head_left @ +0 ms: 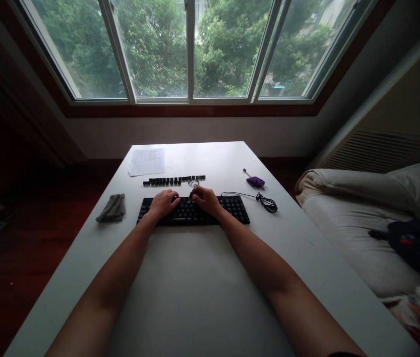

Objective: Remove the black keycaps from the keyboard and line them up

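Observation:
A black keyboard (187,214) lies across the white table in front of me. My left hand (164,203) rests on its upper left part, fingers stretched forward and thumb apart, gripping nothing. Over the top row near the middle, my right hand (206,199) is closed in a pinch on a keycap puller (194,183), whose pale wire loops stick up beyond the fingers. Its lower end at the keys is hidden by the hand. Just behind the keyboard, several loose black keycaps (163,181) stand in uneven rows.
At the far left lies a printed paper sheet (147,161), with a folded grey cloth (112,208) nearer. Right of the keyboard are its coiled cable (267,203) and a purple item (255,182) beside a small brush-like stick (246,172). A beige sofa (347,218) flanks the table.

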{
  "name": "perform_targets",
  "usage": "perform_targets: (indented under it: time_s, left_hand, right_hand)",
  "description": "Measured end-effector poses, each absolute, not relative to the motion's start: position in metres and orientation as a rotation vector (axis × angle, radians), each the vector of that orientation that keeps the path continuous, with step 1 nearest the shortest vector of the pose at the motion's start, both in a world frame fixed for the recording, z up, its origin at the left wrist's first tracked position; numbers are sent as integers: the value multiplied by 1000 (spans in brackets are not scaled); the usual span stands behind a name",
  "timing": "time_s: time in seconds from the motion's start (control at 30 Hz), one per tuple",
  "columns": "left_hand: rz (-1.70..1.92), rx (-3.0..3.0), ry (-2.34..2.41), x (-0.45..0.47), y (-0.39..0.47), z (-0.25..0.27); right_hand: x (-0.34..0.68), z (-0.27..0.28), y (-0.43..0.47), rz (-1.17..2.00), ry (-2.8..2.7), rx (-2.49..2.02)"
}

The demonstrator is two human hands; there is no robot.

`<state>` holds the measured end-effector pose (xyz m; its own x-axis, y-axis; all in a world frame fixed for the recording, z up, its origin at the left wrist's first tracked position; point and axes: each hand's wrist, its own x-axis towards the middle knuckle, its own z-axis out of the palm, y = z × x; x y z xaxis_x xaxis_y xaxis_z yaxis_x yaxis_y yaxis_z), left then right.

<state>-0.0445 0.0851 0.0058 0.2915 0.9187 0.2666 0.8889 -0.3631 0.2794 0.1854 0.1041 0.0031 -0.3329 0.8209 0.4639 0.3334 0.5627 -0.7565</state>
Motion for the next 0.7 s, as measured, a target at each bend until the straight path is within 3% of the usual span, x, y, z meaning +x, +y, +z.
perform_targets:
  time_s: [0.7]
  left_hand:
    - [726,2509,1505,-16,75,10]
  right_hand:
    - [179,-3,103,636,-1912,-939]
